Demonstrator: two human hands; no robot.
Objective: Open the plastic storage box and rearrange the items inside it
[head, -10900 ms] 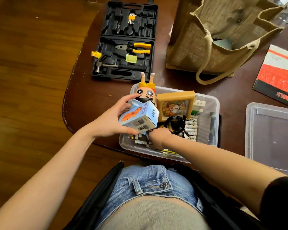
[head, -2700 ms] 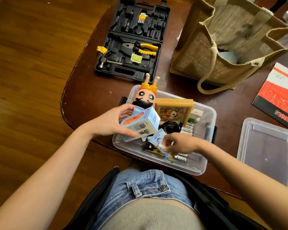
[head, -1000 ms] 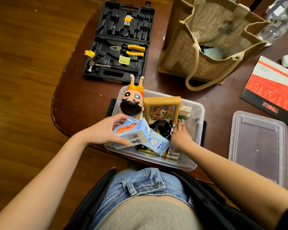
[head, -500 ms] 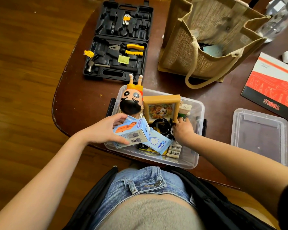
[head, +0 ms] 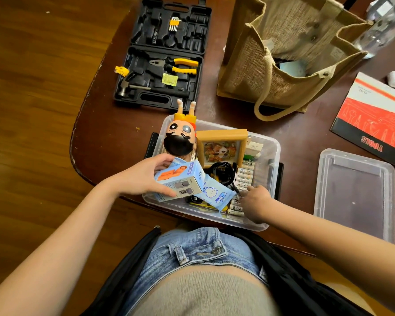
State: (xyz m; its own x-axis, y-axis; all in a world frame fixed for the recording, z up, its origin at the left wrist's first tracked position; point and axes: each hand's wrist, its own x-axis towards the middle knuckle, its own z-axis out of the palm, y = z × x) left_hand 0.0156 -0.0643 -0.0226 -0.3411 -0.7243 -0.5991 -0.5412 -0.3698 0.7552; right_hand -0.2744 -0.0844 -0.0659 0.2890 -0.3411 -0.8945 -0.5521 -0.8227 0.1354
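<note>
The clear plastic storage box stands open at the table's near edge. My left hand grips a light blue carton over the box's left side. My right hand reaches into the near right corner, back up, fingers bent down onto a row of batteries; its fingertips are hidden. Inside also lie a cartoon figure toy, a tan picture frame, a coiled black cable and a blue packet.
The box's clear lid lies on the table to the right. An open black tool case sits behind the box, a jute bag at the back right, a red booklet at the far right. The table edge runs under the box.
My right hand has drawn back from beside the frame and cable toward the box's near right corner, over the batteries. My left hand still holds the blue carton in about the same place.
</note>
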